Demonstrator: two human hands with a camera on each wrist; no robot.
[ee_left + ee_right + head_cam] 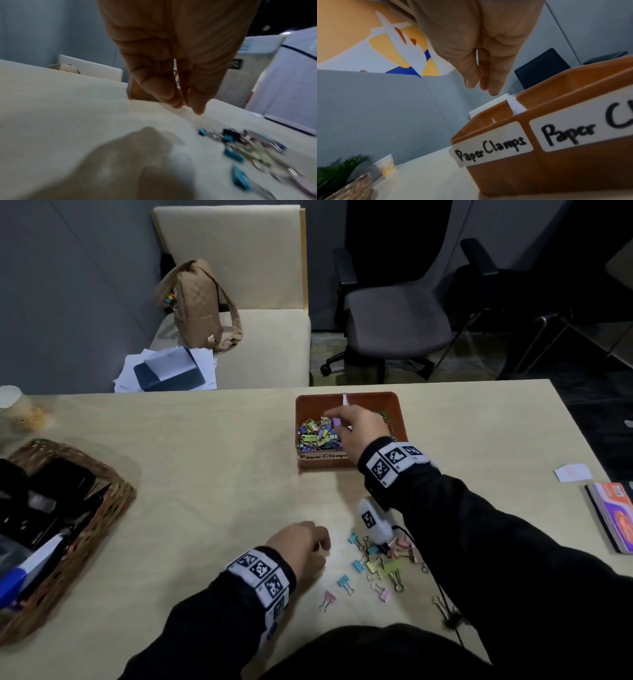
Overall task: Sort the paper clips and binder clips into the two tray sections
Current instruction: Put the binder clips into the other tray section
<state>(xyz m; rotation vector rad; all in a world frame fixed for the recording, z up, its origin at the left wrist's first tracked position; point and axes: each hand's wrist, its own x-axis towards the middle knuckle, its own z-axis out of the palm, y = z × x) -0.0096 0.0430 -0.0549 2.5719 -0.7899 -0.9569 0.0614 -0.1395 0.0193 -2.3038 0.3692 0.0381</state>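
Right hand [356, 428] over brown plastic two-section tray [394, 402], fingertips pinching small lilac binder clip [336, 421] above left section's clip heap. Left hand [301, 544] loosely curled, apparently empty, beside scattered pastel binder clips [380, 563] on pale wooden table [205, 474].

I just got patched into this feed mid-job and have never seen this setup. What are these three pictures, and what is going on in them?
There is no machine here: a person works with two bare hands, with cameras on the head and on each wrist. The head view looks down at a pale table. The other two look along each hand at its fingers.

The right hand is over the left section of a brown tray, labelled "Paper Clamps", and pinches a purple binder clip above the clips piled there. The left hand is near the table with curled fingers; whether it holds anything cannot be told. Loose binder clips lie scattered on the table nearer the person, not yet sorted. A wicker basket sits at the left.
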